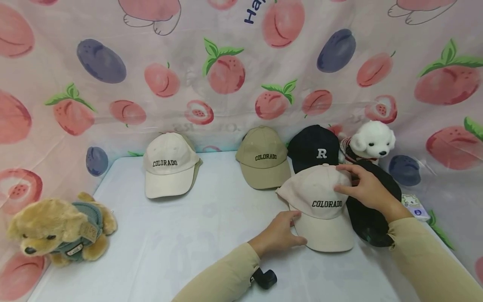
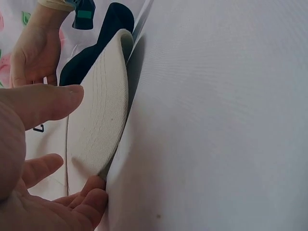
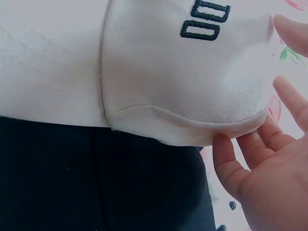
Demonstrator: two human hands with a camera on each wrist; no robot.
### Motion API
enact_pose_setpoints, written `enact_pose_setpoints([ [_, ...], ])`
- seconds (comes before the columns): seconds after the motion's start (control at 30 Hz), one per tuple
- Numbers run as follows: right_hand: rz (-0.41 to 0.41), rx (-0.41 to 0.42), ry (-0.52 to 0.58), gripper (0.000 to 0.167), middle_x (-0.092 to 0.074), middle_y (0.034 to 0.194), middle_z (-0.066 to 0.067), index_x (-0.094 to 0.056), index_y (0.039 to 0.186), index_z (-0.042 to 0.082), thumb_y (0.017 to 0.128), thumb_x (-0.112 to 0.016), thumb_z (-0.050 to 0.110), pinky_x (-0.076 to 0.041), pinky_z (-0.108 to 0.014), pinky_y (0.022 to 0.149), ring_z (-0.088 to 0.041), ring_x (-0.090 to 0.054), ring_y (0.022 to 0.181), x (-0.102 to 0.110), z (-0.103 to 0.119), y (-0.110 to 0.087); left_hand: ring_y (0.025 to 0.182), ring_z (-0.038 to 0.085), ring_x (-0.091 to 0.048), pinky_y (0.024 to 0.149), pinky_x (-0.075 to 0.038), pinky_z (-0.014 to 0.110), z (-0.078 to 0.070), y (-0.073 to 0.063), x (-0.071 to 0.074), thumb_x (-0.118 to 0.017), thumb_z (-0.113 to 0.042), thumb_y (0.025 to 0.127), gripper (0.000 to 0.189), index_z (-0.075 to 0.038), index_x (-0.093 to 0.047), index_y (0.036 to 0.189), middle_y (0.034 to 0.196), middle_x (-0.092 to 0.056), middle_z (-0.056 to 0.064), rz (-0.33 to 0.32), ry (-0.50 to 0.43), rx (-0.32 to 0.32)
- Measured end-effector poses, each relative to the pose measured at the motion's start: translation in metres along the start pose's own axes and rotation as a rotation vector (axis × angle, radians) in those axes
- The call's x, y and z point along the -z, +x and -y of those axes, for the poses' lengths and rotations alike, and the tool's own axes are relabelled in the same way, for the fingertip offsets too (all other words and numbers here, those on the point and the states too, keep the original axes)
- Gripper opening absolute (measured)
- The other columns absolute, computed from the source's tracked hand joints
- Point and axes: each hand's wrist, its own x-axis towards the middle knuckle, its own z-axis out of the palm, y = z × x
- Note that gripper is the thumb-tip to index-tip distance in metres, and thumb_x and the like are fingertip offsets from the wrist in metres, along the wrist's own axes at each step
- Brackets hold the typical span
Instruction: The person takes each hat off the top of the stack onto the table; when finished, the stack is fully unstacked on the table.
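A pale beige baseball cap (image 1: pixel 323 228) marked COLORADO lies at the right of the table, brim toward me. My left hand (image 1: pixel 277 235) is at the brim's left side; in the left wrist view its fingertips (image 2: pixel 97 195) touch the brim edge, while the thumb stays apart. My right hand (image 1: pixel 367 191) is at the crown's upper right, fingers spread. In the right wrist view its fingertips (image 3: pixel 224 144) touch the crown's edge. A black cap (image 1: pixel 367 222) lies right of the pale cap, partly hidden by it and the right hand.
Behind stand a navy cap (image 1: pixel 313 147) with an R and an olive COLORADO cap (image 1: pixel 264 170). A cream COLORADO cap (image 1: pixel 170 180) overlaps another at left. A tan plush dog (image 1: pixel 56 230), white plush dog (image 1: pixel 373 140) and small white pack (image 1: pixel 415 205) sit around the table's edges.
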Motion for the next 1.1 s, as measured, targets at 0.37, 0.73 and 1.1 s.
enact_pose_setpoints([
  [0.37,-0.067,0.026,0.003,0.06,-0.05,0.134,-0.028,-0.049,0.137,-0.008,0.089,-0.077,0.015,-0.048,-0.023,0.09,-0.044,-0.054,0.114,0.005,0.004,-0.002,0.121,0.012,-0.056,0.099,-0.043,0.023,0.005,-0.006,0.007,-0.085,-0.02,0.081,0.076,-0.008,-0.048,0.146,0.142,-0.051,0.006,0.007,-0.024,0.025],
  [0.73,-0.133,0.136,0.097,0.062,-0.049,0.139,-0.028,-0.045,0.143,-0.005,0.09,-0.075,0.007,-0.035,-0.003,0.092,0.004,-0.045,0.118,0.007,0.029,-0.003,0.131,0.027,-0.049,0.104,-0.044,0.041,0.023,-0.027,0.052,-0.08,-0.028,0.086,0.075,-0.01,-0.044,0.149,0.15,-0.042,0.01,-0.096,-0.062,0.004],
  [1.1,-0.075,0.258,0.203,0.061,-0.05,0.14,-0.024,-0.048,0.139,-0.006,0.085,-0.077,-0.002,-0.036,-0.007,0.098,0.005,-0.046,0.122,-0.013,0.057,0.007,0.136,0.033,-0.043,0.107,-0.04,0.049,0.043,-0.059,0.112,-0.078,-0.024,0.087,0.076,-0.008,-0.041,0.151,0.153,-0.039,0.013,-0.243,-0.099,0.011],
])
